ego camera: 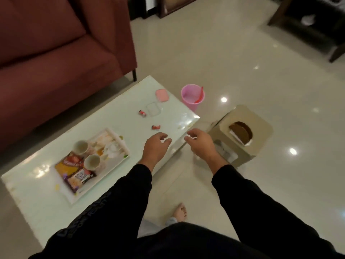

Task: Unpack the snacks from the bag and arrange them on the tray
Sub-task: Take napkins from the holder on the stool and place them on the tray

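Two snack packets already lie on the tray: flat, glossy foil pouches, one yellow and red, one purple and white, overlapping at the tray's near corner beside two round pale cups. The tray is a rectangular white board with a printed face and a low raised rim, resting on the left half of the tabletop. Two small wrapped candies remain off the tray: one candy just ahead of the left hand, another candy farther along, next to a clear square container and its pink lid. No bag can be identified with certainty; the beige box-shaped object on the floor beside the tabletop's end, with a rounded opening showing a brown interior, may be a stool or a carton. The left hand hovers over the tabletop, fingers curled loosely and holding nothing. The right hand hangs just past the tabletop's edge, fingers likewise half-curled and empty. Judged status: unpacking appears largely done, and arranging is the step in hand. The next move likely calls for a fine fingertip pinch on the nearest candy, since its crinkled wrapper is small and light on a smooth, reflective glass-like surface where it may skid. A pink plastic cup with a red utensil stands on the tiled floor beyond.
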{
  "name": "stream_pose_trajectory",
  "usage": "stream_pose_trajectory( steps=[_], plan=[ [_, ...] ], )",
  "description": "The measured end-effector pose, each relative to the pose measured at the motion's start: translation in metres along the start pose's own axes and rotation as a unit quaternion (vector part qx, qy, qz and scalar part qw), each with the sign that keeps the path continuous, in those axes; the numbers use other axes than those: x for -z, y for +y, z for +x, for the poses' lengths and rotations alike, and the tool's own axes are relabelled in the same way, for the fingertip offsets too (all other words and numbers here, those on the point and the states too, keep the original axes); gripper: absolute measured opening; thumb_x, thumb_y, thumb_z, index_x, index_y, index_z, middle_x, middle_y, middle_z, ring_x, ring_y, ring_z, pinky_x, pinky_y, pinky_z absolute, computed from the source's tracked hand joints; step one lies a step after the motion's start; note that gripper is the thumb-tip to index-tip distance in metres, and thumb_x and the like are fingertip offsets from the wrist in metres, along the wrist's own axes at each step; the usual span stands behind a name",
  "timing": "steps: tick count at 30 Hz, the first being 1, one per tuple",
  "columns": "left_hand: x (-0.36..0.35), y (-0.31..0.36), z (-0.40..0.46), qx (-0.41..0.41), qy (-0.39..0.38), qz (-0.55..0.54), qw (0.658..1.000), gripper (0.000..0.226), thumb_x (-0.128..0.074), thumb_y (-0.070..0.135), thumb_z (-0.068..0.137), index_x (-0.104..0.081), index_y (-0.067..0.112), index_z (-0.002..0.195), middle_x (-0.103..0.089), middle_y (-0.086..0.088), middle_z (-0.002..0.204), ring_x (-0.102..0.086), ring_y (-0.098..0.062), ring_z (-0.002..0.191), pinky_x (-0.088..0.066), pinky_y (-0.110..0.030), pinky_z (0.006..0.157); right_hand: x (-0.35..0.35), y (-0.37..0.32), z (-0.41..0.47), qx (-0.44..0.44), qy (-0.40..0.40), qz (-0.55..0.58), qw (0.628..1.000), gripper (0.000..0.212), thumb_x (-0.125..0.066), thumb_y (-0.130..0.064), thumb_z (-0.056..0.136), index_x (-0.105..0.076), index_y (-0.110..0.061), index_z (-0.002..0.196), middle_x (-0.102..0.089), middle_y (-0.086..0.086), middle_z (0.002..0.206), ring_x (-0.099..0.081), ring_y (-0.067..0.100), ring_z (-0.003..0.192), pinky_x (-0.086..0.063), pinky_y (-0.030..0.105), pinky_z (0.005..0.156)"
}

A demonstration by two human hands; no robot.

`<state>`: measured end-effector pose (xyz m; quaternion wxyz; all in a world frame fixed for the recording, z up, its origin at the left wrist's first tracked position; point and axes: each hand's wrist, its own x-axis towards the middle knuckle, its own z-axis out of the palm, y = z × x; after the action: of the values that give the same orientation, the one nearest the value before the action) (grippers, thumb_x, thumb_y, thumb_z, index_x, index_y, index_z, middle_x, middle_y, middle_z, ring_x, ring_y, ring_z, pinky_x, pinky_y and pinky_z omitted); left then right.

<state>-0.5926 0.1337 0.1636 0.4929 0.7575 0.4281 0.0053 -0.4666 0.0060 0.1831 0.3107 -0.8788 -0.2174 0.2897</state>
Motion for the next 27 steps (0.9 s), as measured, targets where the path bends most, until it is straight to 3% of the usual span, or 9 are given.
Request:
stream_pose_trajectory(
  steps=[4,8,14,19,27],
  plan=[
    [-0.055,0.068,0.005,-0.053,-0.053,0.012,0.997,0.037,-0.064,0.038,0.088,-0.064,0.018,0.120,-0.066,-0.001,0.123,-0.060,-0.017,0.113,-0.038,-0.023,0.087,0.056,0.040,-0.008,-0.031,0.056,0.031,0.997,0.033,-0.063,-0.032,0.087,-0.066,-0.018,0.116,-0.069,0.001,0.113,-0.063,0.014,0.099,-0.043,0.023,0.080],
    [-0.098,0.113,0.016,-0.085,-0.102,0.039,0.990,0.036,-0.064,0.036,0.089,-0.064,0.017,0.120,-0.066,-0.001,0.122,-0.059,-0.018,0.114,-0.039,-0.024,0.088,0.098,0.078,-0.005,-0.079,0.095,0.068,0.990,0.030,-0.064,-0.035,0.085,-0.067,-0.021,0.112,-0.068,-0.004,0.101,-0.061,0.007,0.082,-0.041,0.017,0.063],
    [-0.152,0.151,0.051,-0.103,-0.157,0.072,0.980,0.037,-0.063,0.033,0.091,-0.061,0.017,0.124,-0.064,-0.001,0.122,-0.059,-0.016,0.106,-0.040,-0.024,0.084,0.132,0.135,0.021,-0.152,0.116,0.100,0.977,0.035,-0.064,-0.037,0.084,-0.065,-0.022,0.116,-0.067,-0.005,0.105,-0.063,0.014,0.097,-0.052,0.030,0.083],
    [-0.191,0.180,0.090,-0.093,-0.206,0.085,0.971,0.038,-0.063,0.031,0.091,-0.059,0.017,0.126,-0.063,-0.002,0.122,-0.055,-0.013,0.104,-0.041,-0.024,0.081,0.156,0.166,0.048,-0.190,0.131,0.117,0.966,0.034,-0.068,-0.033,0.083,-0.065,-0.021,0.115,-0.058,-0.017,0.084,-0.061,0.008,0.084,-0.049,0.024,0.075],
    [-0.245,0.209,0.141,-0.094,-0.248,0.122,0.957,0.036,-0.062,0.026,0.093,-0.058,0.020,0.128,-0.062,0.000,0.122,-0.055,-0.014,0.106,-0.045,-0.027,0.088,0.182,0.218,0.089,-0.244,0.161,0.132,0.947,0.035,-0.072,-0.027,0.084,-0.063,-0.027,0.117,-0.060,-0.010,0.099,-0.056,-0.001,0.080,-0.039,0.013,0.059]
  ],
)
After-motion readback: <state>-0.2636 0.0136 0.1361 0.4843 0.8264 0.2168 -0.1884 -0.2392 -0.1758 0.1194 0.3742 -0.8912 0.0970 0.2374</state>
